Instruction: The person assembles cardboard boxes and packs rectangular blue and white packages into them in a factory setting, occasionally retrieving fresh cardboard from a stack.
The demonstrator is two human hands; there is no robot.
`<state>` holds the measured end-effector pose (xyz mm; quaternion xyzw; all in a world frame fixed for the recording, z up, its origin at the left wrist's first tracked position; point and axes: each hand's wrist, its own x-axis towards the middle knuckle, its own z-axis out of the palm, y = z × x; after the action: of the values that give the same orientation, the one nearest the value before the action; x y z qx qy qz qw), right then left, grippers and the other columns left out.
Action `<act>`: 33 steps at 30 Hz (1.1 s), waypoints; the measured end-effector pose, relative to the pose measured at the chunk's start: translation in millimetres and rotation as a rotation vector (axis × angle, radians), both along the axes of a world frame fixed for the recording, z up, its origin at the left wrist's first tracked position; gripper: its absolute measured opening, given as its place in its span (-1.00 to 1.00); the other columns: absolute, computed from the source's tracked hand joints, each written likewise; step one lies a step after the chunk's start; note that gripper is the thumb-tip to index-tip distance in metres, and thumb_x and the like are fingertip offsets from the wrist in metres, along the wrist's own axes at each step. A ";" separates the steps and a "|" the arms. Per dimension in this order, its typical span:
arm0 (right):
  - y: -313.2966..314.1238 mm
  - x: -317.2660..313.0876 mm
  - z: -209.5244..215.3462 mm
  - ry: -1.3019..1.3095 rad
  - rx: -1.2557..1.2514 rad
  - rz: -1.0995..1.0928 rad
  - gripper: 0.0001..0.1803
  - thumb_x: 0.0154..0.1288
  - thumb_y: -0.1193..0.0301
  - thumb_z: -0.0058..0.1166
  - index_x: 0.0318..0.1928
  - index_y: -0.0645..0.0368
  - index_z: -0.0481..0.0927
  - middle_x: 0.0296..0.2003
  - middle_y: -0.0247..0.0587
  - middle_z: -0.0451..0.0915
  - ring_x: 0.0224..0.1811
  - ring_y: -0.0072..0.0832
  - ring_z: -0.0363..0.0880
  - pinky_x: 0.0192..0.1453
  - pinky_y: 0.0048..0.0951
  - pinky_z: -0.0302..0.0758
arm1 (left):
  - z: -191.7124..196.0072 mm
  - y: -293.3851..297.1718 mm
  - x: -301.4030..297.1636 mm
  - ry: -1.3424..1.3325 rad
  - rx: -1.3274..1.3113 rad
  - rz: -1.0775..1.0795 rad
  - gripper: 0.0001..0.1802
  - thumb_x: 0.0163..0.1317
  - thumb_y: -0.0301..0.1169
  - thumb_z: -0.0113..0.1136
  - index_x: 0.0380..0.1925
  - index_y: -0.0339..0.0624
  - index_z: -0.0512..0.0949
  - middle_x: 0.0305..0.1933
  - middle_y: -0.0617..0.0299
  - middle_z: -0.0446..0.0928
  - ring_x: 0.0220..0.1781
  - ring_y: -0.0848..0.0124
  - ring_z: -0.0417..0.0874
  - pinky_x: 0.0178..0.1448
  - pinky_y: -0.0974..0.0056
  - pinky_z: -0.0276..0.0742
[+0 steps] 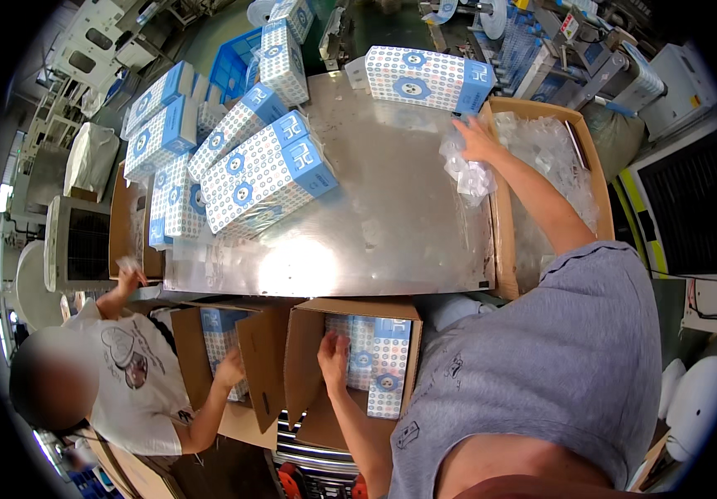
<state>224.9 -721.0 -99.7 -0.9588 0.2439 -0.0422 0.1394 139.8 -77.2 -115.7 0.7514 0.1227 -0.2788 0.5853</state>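
My left hand (334, 356) is over the near open cardboard carton (302, 353), its fingers apart and holding nothing I can see. Inside stand white-and-blue patterned packs (387, 374), right beside that hand. My right hand (478, 140) reaches across the right end of the metal table with fingers spread. It touches or hovers just over a small heap of crumpled clear plastic (469, 176); I cannot tell which. Beyond its fingertips, a long patterned pack (417, 79) lies on the table's far edge.
More packs (263, 175) are piled on the metal table's (375, 216) left side. A carton of clear plastic pieces (541, 158) stands at right. At left, a co-worker in a white shirt (134, 374) has a hand at another carton (260, 366). Machinery (575, 50) stands behind.
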 end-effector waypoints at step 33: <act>49.2 64.3 6.0 0.225 0.009 0.540 -0.53 -0.12 0.54 0.41 -0.11 -0.07 0.62 -0.13 -0.29 0.59 -0.04 -0.19 0.57 0.06 -0.17 0.52 | 140.0 -62.0 -5.5 -0.330 -0.079 0.251 -0.68 0.44 -0.47 0.19 0.10 -0.44 0.55 -0.04 0.05 0.68 -0.09 0.41 0.71 0.00 0.37 0.65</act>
<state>289.2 -671.8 -93.7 -0.9871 -0.0063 0.1039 0.1217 134.3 -139.3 24.3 0.7422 0.1068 -0.0814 0.6566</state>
